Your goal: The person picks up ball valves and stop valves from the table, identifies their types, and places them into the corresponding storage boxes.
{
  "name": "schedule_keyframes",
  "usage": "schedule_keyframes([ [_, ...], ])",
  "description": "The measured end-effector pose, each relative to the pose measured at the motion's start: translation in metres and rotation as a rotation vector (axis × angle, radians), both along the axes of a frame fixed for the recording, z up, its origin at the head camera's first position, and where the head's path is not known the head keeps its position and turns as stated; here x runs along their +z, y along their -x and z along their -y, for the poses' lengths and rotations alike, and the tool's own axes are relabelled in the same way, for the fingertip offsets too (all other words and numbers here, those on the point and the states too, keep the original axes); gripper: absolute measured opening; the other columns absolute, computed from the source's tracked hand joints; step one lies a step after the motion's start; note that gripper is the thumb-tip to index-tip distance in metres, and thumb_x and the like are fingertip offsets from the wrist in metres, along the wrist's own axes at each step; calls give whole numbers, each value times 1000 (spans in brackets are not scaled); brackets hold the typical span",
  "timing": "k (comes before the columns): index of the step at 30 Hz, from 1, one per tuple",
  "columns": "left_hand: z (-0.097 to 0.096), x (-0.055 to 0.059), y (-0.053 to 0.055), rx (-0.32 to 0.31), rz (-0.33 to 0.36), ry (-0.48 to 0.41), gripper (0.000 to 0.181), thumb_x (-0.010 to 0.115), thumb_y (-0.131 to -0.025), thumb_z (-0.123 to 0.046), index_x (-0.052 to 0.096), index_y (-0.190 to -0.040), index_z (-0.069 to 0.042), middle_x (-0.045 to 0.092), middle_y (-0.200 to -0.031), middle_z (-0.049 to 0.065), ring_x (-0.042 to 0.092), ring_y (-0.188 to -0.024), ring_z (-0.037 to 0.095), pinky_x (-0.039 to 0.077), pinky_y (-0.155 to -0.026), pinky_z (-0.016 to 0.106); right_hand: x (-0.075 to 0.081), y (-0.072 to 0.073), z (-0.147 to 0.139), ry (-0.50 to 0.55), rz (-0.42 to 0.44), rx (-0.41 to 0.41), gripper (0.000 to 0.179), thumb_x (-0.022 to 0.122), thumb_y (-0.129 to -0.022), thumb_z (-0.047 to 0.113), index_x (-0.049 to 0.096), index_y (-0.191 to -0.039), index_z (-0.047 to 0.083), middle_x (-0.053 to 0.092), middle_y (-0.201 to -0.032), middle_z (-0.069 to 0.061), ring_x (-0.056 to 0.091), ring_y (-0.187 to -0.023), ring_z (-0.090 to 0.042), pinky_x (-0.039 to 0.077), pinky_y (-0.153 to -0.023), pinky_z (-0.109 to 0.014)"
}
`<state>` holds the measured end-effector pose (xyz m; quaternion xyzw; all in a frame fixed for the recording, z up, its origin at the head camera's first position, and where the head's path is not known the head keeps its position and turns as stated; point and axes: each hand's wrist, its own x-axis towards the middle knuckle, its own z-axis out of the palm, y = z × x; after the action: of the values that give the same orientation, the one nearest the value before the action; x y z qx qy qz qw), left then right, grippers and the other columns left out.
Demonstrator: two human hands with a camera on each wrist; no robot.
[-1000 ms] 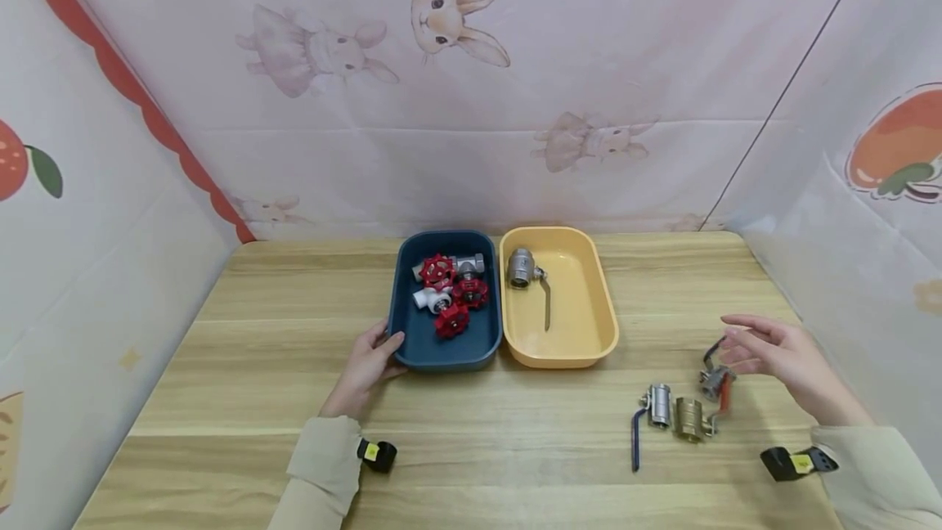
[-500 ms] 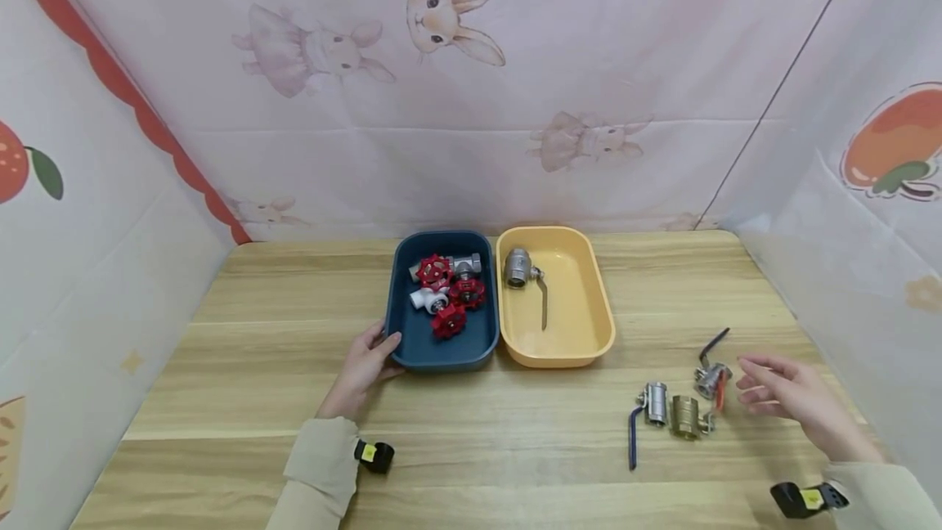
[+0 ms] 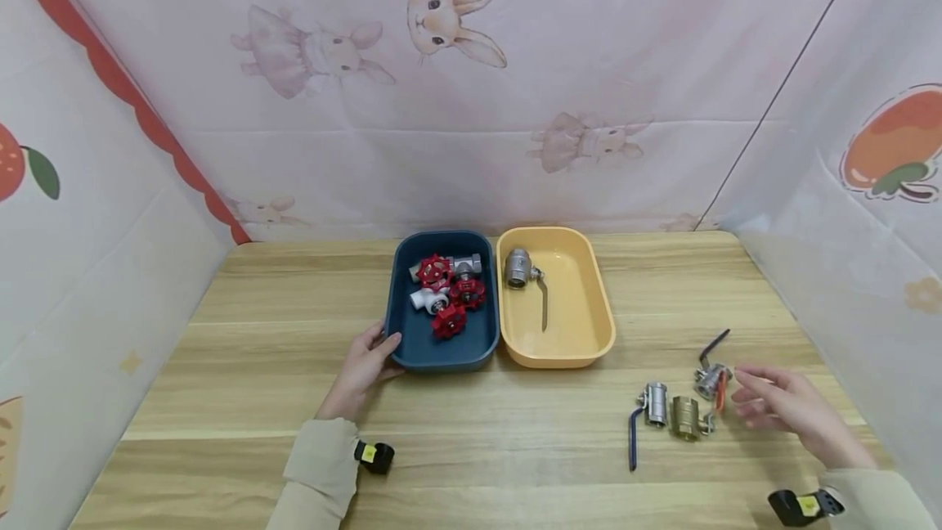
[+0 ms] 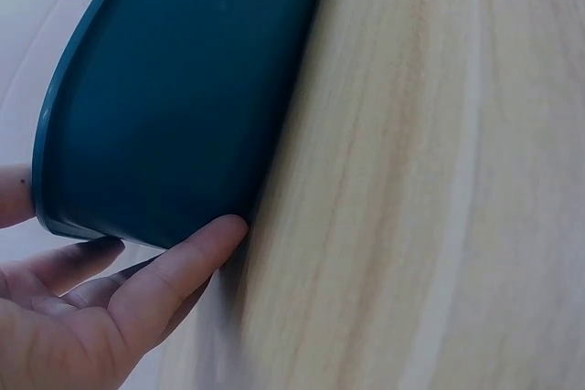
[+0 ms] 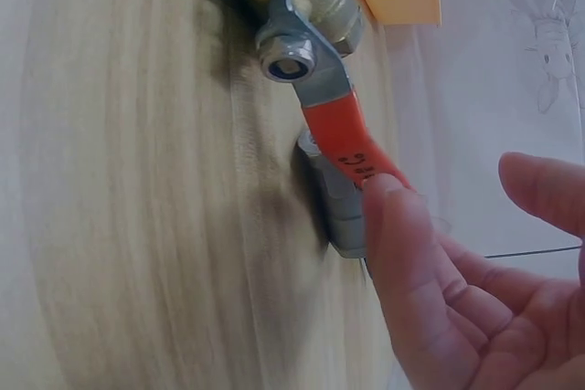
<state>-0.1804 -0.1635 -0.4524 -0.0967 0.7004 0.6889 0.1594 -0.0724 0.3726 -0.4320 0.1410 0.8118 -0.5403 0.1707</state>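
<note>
My left hand (image 3: 365, 366) holds the near left corner of a dark blue tray (image 3: 471, 352), thumb over the rim. In the left wrist view its fingertips (image 4: 224, 230) lie against the tray's outer wall (image 4: 174, 116). Over the table's right side, my right hand (image 3: 791, 409) has loosely bent fingers, thumb apart. Its index fingertip is right at the red lever (image 5: 343, 139) of a brass ball valve (image 3: 685, 419). A silver ball valve (image 3: 710, 381) with a dark lever lies just behind. To the left is another silver ball valve (image 3: 657, 405) with a blue lever.
Several valves with red handwheels (image 3: 450, 321) lie in the blue tray. Against its right side stands a yellow tray (image 3: 574, 317) containing a large steel ball valve (image 3: 518, 268). A printed curtain (image 3: 353, 178) rises behind the wooden table (image 3: 280, 358).
My right hand has drawn back toward the near right from over the silver valve, then shifted slightly nearer the red lever. The left hand and trays stay in place.
</note>
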Motion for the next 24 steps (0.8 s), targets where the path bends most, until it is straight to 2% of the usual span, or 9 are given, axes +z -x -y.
schedule_keyframes([
  [3, 0, 0, 0, 3, 5, 3, 50, 41, -98, -10, 23, -143, -2, 37, -137, 26, 47, -114, 38, 48, -83, 47, 0, -1, 0, 12, 9, 18, 61, 40, -99, 24, 15, -130, -23, 64, -89, -12, 64, -74, -19, 54, -66, -33],
  [13, 1, -2, 0, 0, 5, 8, 51, 42, -98, -12, 23, -144, -3, 36, -137, 25, 47, -114, 37, 48, -83, 46, -2, 2, 8, 23, 77, 51, 66, 42, -97, 34, 23, -128, -21, 64, -87, -10, 63, -76, -24, 54, -68, -38],
  [17, 1, -2, 0, -1, -1, 6, 51, 42, -98, -12, 22, -144, -3, 36, -137, 26, 47, -114, 37, 48, -82, 46, -5, 5, 11, -31, 125, 67, 63, 44, -95, 38, 34, -118, -19, 64, -84, -11, 64, -74, -25, 54, -64, -38],
  [20, 1, -2, 0, 3, 9, 7, 51, 42, -98, -12, 21, -144, -3, 36, -137, 25, 46, -115, 37, 48, -83, 46, -10, 7, 13, -70, 167, 76, 56, 47, -94, 41, 43, -105, -13, 63, -78, -9, 64, -69, -23, 54, -60, -38],
  [24, 1, -1, 0, 1, 17, 9, 52, 42, -98, -13, 20, -144, -4, 35, -138, 23, 46, -115, 35, 48, -83, 44, -16, 9, 17, -118, 194, 63, 50, 47, -93, 41, 46, -97, -9, 61, -70, -6, 63, -62, -19, 54, -55, -35],
])
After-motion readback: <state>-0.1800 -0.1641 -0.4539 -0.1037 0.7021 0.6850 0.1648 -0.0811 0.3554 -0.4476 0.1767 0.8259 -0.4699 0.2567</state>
